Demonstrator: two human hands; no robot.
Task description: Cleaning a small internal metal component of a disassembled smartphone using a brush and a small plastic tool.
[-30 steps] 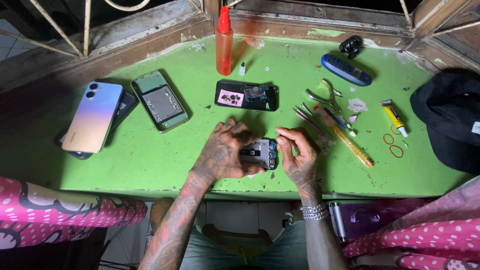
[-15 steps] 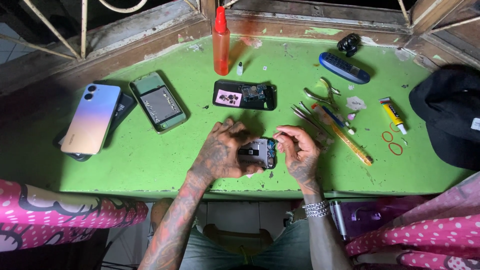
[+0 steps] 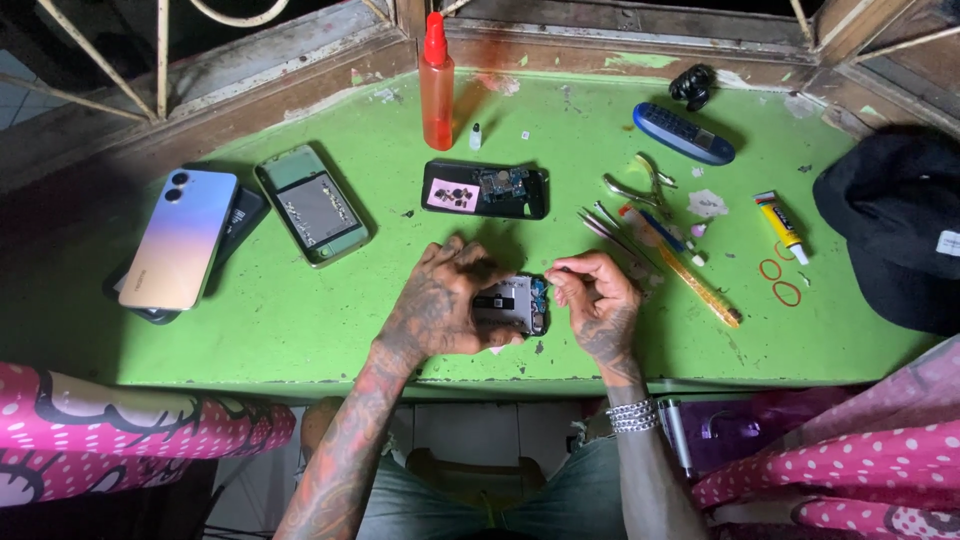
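A green table [image 3: 300, 330] with chipped paint fills most of the view, set under a window frame with bars. At its right edge lies a black cap [image 3: 890, 225]. On the left a phone [image 3: 180, 238] with a pale, shimmering back lies on top of a darker phone, and just right of it rests a green phone frame [image 3: 313, 204] with its inside showing. Above the hands, near the middle, lies a black opened phone [image 3: 485, 189] with its circuit parts bare. An orange bottle [image 3: 436, 85] with a red tip stands upright at the back edge. To the right are a blue handset [image 3: 683, 133], small pliers [image 3: 636, 186], a bundle of thin tools [image 3: 660, 250] lying slantwise, a yellow glue tube [image 3: 781, 224] and two red rubber bands [image 3: 779, 281].

The left hand [image 3: 440, 305] is curled over the left part of a small opened phone [image 3: 515, 303], gripping it from above and the side and holding it on the table near the front edge. The phone's exposed inside shows just right of that hand's fingers. The right hand [image 3: 600, 300] sits just beside the phone's right end, its thumb and forefinger pressed together in a pinch over the phone's upper right corner; whatever it pinches is too small to make out. A beaded bracelet [image 3: 633, 413] circles the right wrist.
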